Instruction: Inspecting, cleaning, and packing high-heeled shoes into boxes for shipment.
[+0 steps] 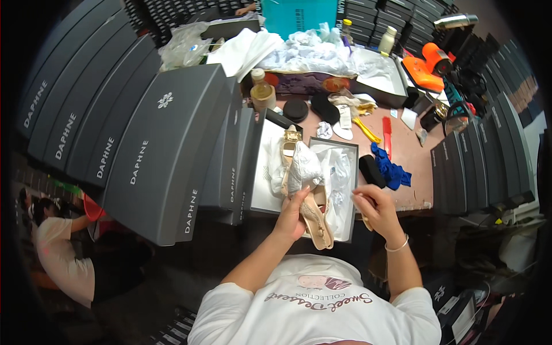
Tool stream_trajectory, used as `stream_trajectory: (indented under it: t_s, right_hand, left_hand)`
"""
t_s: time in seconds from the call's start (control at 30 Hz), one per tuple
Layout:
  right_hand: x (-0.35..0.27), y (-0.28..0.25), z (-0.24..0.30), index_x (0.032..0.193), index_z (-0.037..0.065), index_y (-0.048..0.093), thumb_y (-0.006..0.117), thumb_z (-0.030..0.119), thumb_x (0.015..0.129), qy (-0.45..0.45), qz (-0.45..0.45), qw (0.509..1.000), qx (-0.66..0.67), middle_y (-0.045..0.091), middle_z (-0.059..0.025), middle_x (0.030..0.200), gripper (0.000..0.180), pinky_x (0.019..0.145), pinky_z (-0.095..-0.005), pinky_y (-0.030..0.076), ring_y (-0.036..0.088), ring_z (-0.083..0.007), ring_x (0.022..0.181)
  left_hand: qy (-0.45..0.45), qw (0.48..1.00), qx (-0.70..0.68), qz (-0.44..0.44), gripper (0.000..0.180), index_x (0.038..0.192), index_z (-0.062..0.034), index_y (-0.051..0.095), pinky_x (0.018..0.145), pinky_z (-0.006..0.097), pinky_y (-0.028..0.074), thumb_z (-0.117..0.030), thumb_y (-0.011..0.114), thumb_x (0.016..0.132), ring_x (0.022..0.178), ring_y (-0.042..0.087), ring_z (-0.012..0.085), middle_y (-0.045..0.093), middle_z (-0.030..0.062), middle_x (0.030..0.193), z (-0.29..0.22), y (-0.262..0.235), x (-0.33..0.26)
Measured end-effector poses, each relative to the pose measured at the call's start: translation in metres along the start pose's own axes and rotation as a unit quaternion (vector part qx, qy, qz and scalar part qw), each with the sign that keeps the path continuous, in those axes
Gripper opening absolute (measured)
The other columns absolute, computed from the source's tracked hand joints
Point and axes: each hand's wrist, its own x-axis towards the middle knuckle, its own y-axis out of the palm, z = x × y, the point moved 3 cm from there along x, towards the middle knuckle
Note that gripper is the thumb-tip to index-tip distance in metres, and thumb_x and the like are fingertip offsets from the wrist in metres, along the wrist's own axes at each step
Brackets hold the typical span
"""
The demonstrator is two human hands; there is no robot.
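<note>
My left hand (292, 217) is closed around a beige sandal (316, 221) with a gold ornament, its lower end tilted toward me. White tissue paper (305, 168) is bunched against the sandal's upper part. Behind and beneath it lies an open shoe box (355, 155) lined with white paper, with a white-lined box part on its left. To the right of that box, my right hand (376, 211) is raised with its fingers curled together. Something small and tan shows under those fingers, too little to name.
Stacked dark grey shoe boxes (167, 132) rise on the left, others (483, 155) on the right. A blue cloth (391, 167), black pad (372, 171), red brush (387, 137), yellow-handled tool (368, 131) and bottle (263, 93) lie or stand around. Another person (63, 253) is at far left.
</note>
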Motion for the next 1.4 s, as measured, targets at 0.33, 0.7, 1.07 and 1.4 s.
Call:
stream_trajectory:
  t_s: [0.33, 0.7, 1.07, 1.4]
  right_hand:
    - [0.036, 0.06, 0.012, 0.08, 0.009, 0.058, 0.066, 0.017, 0.077, -0.23, -0.01, 0.885, -0.404, 0.056, -0.0069, 0.07, 0.012, 0.05, -0.0354, 0.047, 0.062, -0.0248, 0.059]
    - [0.034, 0.015, -0.037, 0.069, 0.004, 0.056, 0.061, 0.009, 0.08, 0.014, -0.015, 0.972, 0.235, 0.048, 0.0047, 0.063, 0.012, 0.048, -0.0216, 0.036, 0.044, -0.0038, 0.057]
    - [0.045, 0.033, 0.007, 0.104, 0.005, 0.06, 0.068, 0.014, 0.083, -0.137, -0.01, 0.984, -0.112, 0.052, -0.0019, 0.069, 0.024, 0.052, -0.0245, 0.041, 0.05, -0.0085, 0.056]
    - [0.057, 0.057, 0.01, 0.081, 0.004, 0.058, 0.065, 0.012, 0.077, -0.255, 0.085, 0.928, -0.26, 0.059, -0.0099, 0.07, 0.011, 0.054, -0.0342, 0.048, 0.062, -0.0272, 0.063]
  left_hand:
    - [0.022, 0.996, 0.083, -0.02, 0.052, 0.137, -0.0114, 0.029, 0.087, 0.034, 0.048, -0.021, 0.058, 0.095, 0.107, 0.051, 0.0138, 0.047, 0.0044, 0.12, 0.036, 0.013, -0.04]
    - [-0.042, 0.994, -0.074, -0.063, 0.06, 0.132, -0.0016, 0.045, 0.087, 0.038, 0.052, -0.05, 0.038, 0.097, 0.097, 0.062, 0.0286, 0.058, 0.0175, 0.118, 0.008, -0.018, -0.013]
    - [-0.038, 0.999, -0.028, 0.006, 0.05, 0.134, -0.0064, 0.04, 0.089, 0.039, 0.051, -0.042, 0.045, 0.098, 0.099, 0.059, 0.0227, 0.053, 0.0116, 0.119, 0.003, -0.023, -0.024]
    - [0.017, 0.981, 0.195, 0.011, 0.068, 0.144, -0.0067, 0.02, 0.079, 0.032, 0.054, -0.013, 0.062, 0.091, 0.093, 0.06, 0.0159, 0.05, 0.0125, 0.121, -0.002, -0.019, -0.033]
